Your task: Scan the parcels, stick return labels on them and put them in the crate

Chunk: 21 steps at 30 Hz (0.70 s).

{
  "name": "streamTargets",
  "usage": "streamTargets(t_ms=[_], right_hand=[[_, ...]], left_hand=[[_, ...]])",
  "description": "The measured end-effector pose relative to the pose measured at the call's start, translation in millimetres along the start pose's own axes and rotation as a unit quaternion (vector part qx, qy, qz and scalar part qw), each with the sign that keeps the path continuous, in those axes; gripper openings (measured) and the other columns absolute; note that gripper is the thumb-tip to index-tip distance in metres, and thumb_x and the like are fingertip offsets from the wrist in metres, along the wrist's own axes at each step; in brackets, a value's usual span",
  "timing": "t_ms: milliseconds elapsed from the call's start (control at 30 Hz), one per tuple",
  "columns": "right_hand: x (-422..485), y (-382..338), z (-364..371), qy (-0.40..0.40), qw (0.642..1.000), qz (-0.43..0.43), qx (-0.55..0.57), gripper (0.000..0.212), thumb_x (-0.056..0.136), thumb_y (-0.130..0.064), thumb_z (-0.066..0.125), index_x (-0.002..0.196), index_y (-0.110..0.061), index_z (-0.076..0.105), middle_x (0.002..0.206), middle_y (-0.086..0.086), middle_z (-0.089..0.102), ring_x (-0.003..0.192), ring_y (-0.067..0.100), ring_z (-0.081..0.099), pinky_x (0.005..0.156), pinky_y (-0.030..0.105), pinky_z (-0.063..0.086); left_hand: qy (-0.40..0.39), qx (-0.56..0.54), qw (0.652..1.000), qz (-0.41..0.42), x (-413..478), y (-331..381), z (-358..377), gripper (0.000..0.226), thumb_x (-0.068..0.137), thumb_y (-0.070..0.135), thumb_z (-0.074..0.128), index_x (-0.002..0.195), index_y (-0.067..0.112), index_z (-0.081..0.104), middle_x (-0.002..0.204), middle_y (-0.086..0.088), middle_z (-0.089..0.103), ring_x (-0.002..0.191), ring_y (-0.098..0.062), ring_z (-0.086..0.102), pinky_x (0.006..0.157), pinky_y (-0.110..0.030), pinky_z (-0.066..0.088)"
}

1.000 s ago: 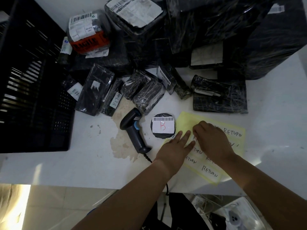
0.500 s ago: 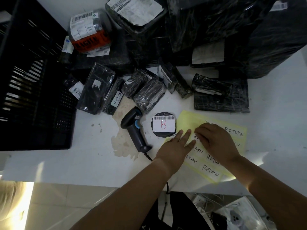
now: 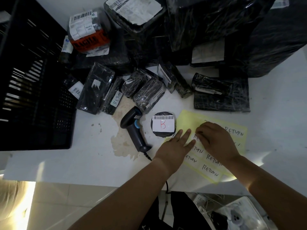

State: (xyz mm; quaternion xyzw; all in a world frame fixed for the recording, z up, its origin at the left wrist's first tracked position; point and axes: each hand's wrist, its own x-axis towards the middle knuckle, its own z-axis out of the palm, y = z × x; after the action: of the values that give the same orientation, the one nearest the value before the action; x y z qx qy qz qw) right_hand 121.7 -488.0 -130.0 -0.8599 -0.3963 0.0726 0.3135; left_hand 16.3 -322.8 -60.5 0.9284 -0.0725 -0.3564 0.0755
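Round black parcel (image 3: 163, 126), flat on the table (image 3: 66, 163), carried a white barcode label marked with a red B; it lay between the black handheld scanner (image 3: 134, 128), resting on its side to the left, and the yellow sheet of return labels (image 3: 187, 120) just beside it (handwritten RETURN stickers showed on the sheet). Behind, black film-wrapped parcels (image 3: 149, 95) lay heaped. One slim parcel (image 3: 113, 97) already bore a RETURN sticker, near the black slatted crate (image 3: 33, 80) at far left.
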Motion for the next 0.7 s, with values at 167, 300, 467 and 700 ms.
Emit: streamTargets(t_ms=[167, 300, 467, 700], right_hand=[[1.3, -1.3, -0.8, 0.005, 1.000, 0.021, -0.003, 0.006, 0.091, -0.013, 0.068, 0.095, -0.014, 0.071, 0.093, -0.004, 0.065, 0.077, 0.015, 0.061, 0.067, 0.030, 0.050], [5.3, -4.9, 1.7, -0.008, 0.998, 0.016, -0.055, 0.006, 0.091, -0.012, 0.066, 0.088, -0.017, 0.067, 0.088, -0.004, 0.060, 0.069, 0.017, 0.057, 0.059, 0.029, 0.045], [4.4, -8.1, 2.5, -0.035, 0.990, 0.010, -0.133, 0.010, 0.089, -0.011, 0.064, 0.089, -0.020, 0.059, 0.088, -0.003, 0.054, 0.069, 0.019, 0.053, 0.056, 0.031, 0.039], [3.9, -15.0, -10.3, -0.086, 0.992, 0.015, -0.094, 0.013, 0.088, -0.016, 0.067, 0.095, -0.022, 0.057, 0.086, -0.008, 0.061, 0.078, 0.018, 0.053, 0.064, 0.035, 0.046]], left_hand=[[0.000, 0.004, 1.000, 0.002, 0.4, 0.8, -0.2, 0.075, 0.104, 0.007, 0.042, 0.162, 0.024, -0.002, 0.166, -0.005, -0.025, 0.155, -0.027, -0.015, 0.120, -0.038, 0.022], [0.002, 0.007, 1.000, 0.000, -0.3, 1.0, -0.6, 0.074, 0.105, 0.009, 0.041, 0.162, 0.024, -0.002, 0.166, -0.005, -0.025, 0.155, -0.027, -0.015, 0.118, -0.037, 0.024], [0.003, 0.008, 1.000, 0.000, -0.8, 2.8, -0.7, 0.074, 0.105, 0.008, 0.042, 0.162, 0.024, -0.002, 0.166, -0.006, -0.024, 0.155, -0.027, -0.014, 0.118, -0.038, 0.024], [0.007, 0.024, 1.000, 0.003, 0.7, 1.1, 1.8, 0.076, 0.105, 0.010, 0.044, 0.162, 0.023, -0.005, 0.166, -0.007, -0.025, 0.155, -0.029, -0.014, 0.118, -0.038, 0.025]])
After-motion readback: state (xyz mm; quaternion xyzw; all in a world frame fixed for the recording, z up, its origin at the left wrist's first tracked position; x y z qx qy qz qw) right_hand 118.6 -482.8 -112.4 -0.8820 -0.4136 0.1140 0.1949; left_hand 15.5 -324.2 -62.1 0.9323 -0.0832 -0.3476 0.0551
